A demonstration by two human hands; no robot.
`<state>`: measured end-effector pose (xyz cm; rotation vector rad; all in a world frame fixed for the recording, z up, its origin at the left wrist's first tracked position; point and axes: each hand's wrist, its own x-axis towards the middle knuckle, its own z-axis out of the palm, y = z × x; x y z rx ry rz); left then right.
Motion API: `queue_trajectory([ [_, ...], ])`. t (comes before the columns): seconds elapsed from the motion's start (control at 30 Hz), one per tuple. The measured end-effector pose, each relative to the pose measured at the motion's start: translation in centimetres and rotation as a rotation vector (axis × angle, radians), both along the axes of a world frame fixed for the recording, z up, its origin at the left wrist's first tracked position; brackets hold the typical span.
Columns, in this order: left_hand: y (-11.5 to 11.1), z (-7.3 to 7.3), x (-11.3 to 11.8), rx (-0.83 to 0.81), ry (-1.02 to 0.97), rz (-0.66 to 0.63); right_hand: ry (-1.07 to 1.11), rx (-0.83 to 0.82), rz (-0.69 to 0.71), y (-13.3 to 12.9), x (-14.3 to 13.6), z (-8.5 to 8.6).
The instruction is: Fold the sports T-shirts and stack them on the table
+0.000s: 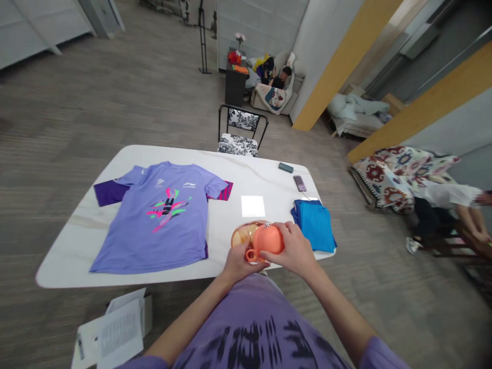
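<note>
Close to my body, at the front edge of the table, I hold an orange bottle [243, 234] with a see-through amber body. Its rounded orange lid [268, 239] has a small ring at the near side. My right hand [295, 248] curves over the lid from the right, fingers closed against it. My left hand [241, 265] grips the bottle low on the near left, by the ring; part of its fingers is hidden. To the left a purple T-shirt [161, 220] lies spread flat on the white table [226, 169]. Folded blue cloth [315, 225] lies right of my right hand.
On the table's far right are a dark green case [285, 167] and a blurred-out phone [299, 183]. A black-framed chair [240, 133] stands beyond the table. Papers [119, 328] sit on a box below left. People sit at the far sofa [288, 97] and at right.
</note>
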<state>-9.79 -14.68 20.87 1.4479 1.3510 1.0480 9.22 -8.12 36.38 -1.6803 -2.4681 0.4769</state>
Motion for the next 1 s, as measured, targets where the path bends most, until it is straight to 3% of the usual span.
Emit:
queue_trajectory([
  [0.1, -1.8, -0.7, -2.4, 0.015, 0.128, 0.094, 0.169, -0.068, 0.100, -0.4, -1.0, -1.1],
  [0.2, -3.6, -0.4, -3.8, 0.017, 0.124, 0.110, 0.365, -0.160, 0.229, -0.7, -1.8, -2.0],
  [0.33, -5.0, 0.4, -4.0, -0.009, 0.091, 0.142, 0.541, -0.256, 0.220, -1.1, -2.8, -2.8],
  [0.63, -5.0, 1.4, -3.0, -0.018, 0.047, 0.167, 0.491, -0.222, 0.219, -1.4, -3.4, -1.0],
  [0.77, -4.4, 2.1, -3.0, 0.009, 0.051, 0.212, 0.477, -0.102, 0.230, -2.2, -3.9, -0.2],
  [1.0, -3.2, 3.2, -3.9, 0.028, -0.020, 0.318, 0.580, 0.300, 0.260, -3.0, -3.3, 1.5],
])
